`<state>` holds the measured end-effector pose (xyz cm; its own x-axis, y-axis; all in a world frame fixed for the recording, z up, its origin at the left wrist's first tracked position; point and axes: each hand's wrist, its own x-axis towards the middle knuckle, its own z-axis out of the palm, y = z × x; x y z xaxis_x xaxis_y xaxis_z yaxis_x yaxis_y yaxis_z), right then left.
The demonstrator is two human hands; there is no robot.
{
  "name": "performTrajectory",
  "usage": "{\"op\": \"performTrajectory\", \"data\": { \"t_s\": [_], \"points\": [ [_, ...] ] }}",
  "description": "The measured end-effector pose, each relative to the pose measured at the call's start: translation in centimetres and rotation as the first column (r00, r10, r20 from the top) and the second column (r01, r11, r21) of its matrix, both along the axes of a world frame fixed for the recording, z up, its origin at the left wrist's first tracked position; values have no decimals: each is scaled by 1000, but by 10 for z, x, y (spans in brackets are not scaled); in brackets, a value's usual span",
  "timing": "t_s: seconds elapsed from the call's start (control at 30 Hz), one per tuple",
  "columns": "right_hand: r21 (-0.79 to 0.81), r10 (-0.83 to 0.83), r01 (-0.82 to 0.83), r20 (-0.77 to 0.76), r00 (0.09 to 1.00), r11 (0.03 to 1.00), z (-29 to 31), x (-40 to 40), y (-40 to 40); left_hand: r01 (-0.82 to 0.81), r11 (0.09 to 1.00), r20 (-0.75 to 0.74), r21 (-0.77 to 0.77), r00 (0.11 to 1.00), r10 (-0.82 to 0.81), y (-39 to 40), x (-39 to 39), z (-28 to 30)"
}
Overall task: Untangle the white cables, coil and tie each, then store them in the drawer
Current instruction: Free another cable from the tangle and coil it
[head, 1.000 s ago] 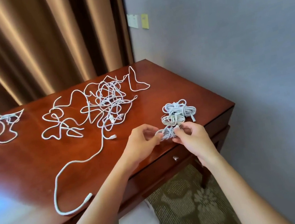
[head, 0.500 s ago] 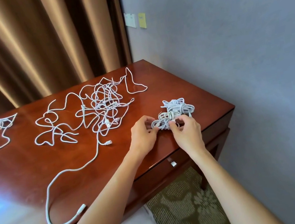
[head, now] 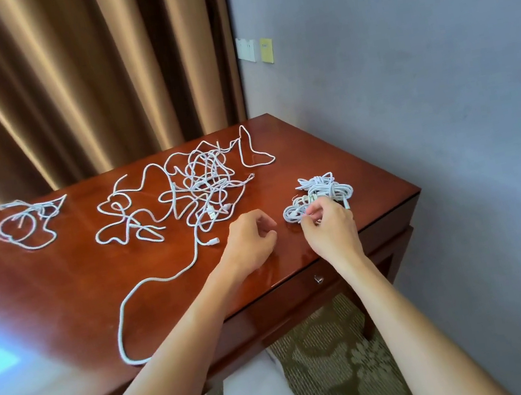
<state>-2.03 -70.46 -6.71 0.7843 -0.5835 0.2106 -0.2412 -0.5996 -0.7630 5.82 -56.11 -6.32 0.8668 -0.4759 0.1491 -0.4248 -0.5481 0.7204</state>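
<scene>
Right of centre, near the worktop edge, the right hand is pinching the coiled white cables; the left hand is hovering beside them, fingers loosely curled, holding nothing.

Two bare forearms, left hand & right hand, no sleeves/rings/watch visible, poss. white garment below.

No legible text, label, brand, number or sign is found anywhere in the view. The yellow note on the wall carries faint dark marks, too small and blurred to read. The white plate just beside it shows no readable marking.
</scene>
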Motion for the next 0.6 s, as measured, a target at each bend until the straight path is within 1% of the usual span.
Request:
{"op": "performTrajectory", "data": {
  "t_s": [0.1, 0.23, 0.4, 0.5, 0.6],
  "points": [
    [-35, 105, -108, -81, 991, 994, 11, 5, 25, 5, 1000, 64, 21, 998, -6, 22, -5, 15],
    [-61, 227, -238, -155, 962, 969, 29, 19, 72, -53, 998, 143, 42, 989, 47, 71, -7, 33],
    [-121, 396, -437, -263, 880, 891, 48, 42, 138, -197, 979, 174, 45, 967, 186, 153, -6, 45],
    [-154, 445, -512, -326, 834, 845, 52, 52, 176, -272, 961, 177, 49, 949, 260, 201, -10, 45],
    [-162, 504, -582, -354, 788, 797, 51, 61, 217, -344, 938, 156, 43, 930, 333, 245, -15, 39]
  ]
}}
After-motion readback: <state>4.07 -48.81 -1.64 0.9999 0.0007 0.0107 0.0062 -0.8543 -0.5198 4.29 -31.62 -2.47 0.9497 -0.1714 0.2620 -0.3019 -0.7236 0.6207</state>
